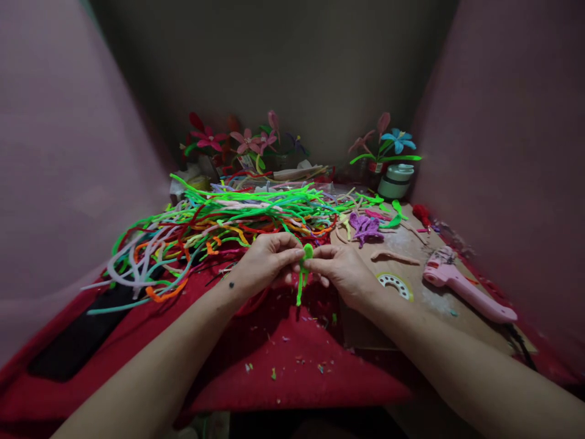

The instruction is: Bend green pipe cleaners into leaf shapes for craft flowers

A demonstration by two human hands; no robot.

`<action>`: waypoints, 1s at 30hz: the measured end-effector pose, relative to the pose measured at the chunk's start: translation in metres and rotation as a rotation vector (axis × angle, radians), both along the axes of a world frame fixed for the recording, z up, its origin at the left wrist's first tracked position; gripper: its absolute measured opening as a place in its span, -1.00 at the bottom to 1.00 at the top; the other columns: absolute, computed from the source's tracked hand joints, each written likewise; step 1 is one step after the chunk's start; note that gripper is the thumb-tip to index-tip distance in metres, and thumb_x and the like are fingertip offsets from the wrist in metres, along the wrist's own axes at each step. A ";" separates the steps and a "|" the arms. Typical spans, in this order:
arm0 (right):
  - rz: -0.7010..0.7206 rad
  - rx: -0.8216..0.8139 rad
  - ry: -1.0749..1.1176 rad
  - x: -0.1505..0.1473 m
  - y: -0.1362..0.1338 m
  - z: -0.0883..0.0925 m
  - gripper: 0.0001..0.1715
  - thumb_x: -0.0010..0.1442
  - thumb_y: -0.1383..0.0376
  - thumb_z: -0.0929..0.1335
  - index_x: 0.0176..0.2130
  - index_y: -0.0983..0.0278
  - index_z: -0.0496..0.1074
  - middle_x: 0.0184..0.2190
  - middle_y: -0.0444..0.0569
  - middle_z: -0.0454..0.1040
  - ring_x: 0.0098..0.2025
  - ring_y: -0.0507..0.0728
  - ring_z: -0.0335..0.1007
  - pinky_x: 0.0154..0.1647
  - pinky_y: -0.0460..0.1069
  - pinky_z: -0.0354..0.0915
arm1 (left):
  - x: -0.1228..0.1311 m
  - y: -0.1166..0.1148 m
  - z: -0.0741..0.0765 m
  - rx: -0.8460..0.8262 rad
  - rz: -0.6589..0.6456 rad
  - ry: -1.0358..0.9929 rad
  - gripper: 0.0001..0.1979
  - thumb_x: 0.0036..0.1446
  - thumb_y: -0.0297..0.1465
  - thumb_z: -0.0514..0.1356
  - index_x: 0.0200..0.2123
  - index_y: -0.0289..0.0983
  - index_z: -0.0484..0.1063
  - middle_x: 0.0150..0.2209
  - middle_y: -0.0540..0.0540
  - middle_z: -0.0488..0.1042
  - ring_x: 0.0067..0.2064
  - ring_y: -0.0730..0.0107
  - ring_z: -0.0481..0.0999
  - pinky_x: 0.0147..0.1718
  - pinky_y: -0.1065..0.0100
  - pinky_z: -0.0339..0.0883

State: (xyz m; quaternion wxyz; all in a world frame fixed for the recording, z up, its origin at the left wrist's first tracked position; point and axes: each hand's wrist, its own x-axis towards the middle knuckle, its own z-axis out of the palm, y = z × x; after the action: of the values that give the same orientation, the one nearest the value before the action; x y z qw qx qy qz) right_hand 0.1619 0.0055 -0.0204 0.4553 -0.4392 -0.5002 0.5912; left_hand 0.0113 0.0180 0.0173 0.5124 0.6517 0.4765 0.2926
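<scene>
Between my two hands, over the red cloth, is a bright green pipe cleaner (pixel 300 286), bent double at the top with its ends hanging down. My left hand (pixel 274 256) pinches it from the left side. From the right, the thumb and fingertips of my right hand (pixel 340 266) close on the same piece. Just behind my hands spreads a big loose heap of coloured pipe cleaners (pixel 256 210), mostly green, white, red and orange. A purple pipe-cleaner flower (pixel 365 228) lies beyond my right hand.
A pink glue gun (pixel 470 286) rests on a brown board (pixel 379 326) at the right, near a roll of tape (pixel 395 285). A dark flat object (pixel 77 341) lies left. Behind stand a teal jar (pixel 397 181) and finished flowers (pixel 249 141). Scraps dot the red cloth (pixel 292 384).
</scene>
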 end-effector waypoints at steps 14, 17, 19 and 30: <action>-0.149 -0.329 0.489 0.009 0.016 -0.002 -0.94 -0.16 0.44 0.36 -0.59 0.37 0.35 -0.74 -0.18 0.30 -0.71 -0.08 0.20 -0.75 -0.18 -0.01 | -0.006 0.003 -0.007 0.479 -0.215 -0.020 -0.83 0.02 -0.55 0.15 -0.32 -0.31 0.52 -0.42 -0.05 0.44 -0.38 0.50 0.39 -0.38 0.49 0.25; -0.173 -0.388 0.516 0.010 0.015 0.002 -0.93 -0.13 0.49 0.32 -0.59 0.38 0.34 -0.74 -0.16 0.32 -0.71 -0.08 0.20 -0.75 -0.18 -0.01 | -0.007 0.002 -0.005 0.530 -0.228 -0.040 -0.82 0.00 -0.56 0.18 -0.32 -0.29 0.54 -0.41 -0.05 0.45 -0.37 0.47 0.41 -0.36 0.47 0.27; -0.169 -0.428 0.558 0.010 0.015 0.003 -0.89 -0.12 0.51 0.31 -0.61 0.37 0.33 -0.74 -0.15 0.32 -0.71 -0.08 0.20 -0.74 -0.17 0.02 | -0.006 0.001 -0.005 0.566 -0.225 -0.059 -0.84 -0.01 -0.54 0.20 -0.32 -0.28 0.54 -0.41 -0.06 0.45 -0.36 0.46 0.42 -0.34 0.45 0.28; -0.038 -0.187 0.553 0.006 0.012 0.004 -0.89 -0.13 0.40 0.41 -0.46 0.39 0.43 -0.62 -0.13 0.40 -0.69 -0.09 0.21 -0.75 -0.19 0.01 | -0.006 0.001 -0.003 0.278 -0.203 -0.206 -0.85 0.04 -0.37 0.19 -0.36 -0.31 0.50 -0.45 -0.06 0.46 -0.42 0.46 0.44 -0.41 0.44 0.33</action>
State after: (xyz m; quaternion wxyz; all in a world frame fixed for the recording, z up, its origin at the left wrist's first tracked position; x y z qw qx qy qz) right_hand 0.1678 0.0174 -0.0161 0.5432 -0.3108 -0.2922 0.7232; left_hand 0.0053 0.0188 0.0139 0.4906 0.7274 0.3083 0.3675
